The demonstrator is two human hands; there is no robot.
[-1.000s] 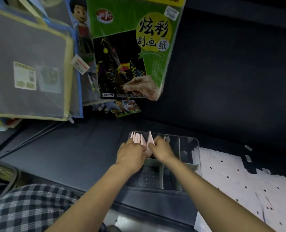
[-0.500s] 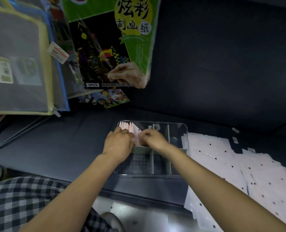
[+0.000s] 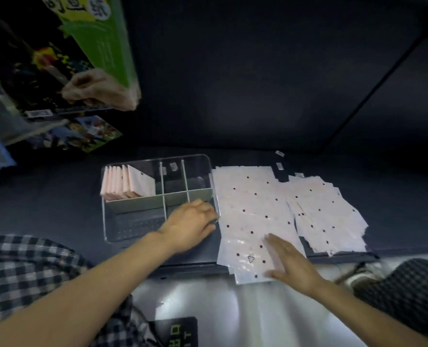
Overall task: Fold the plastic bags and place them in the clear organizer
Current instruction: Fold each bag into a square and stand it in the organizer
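Observation:
A clear organizer (image 3: 209, 169) with dividers sits on the dark shelf. Several folded pink bags (image 3: 127, 182) stand in its back left compartment. To its right lie flat pale plastic bags with dark dots (image 3: 253, 209), in overlapping piles. My left hand (image 3: 190, 225) hovers over the organizer's front right corner, fingers loosely curled, holding nothing that I can see; it is blurred. My right hand (image 3: 290, 262) lies flat with straight fingers on the near end of the closest bag.
More dotted bags (image 3: 328, 216) are spread to the right. Packaged stationery (image 3: 57, 71) hangs at the upper left above the shelf. The shelf's front edge (image 3: 195, 269) runs just below the organizer. A checked garment (image 3: 20, 271) covers my lap.
Both hands have left the folded bags in the organizer. My left hand moved right over the organizer's front corner, and my right hand moved onto the flat bags. The view swung right.

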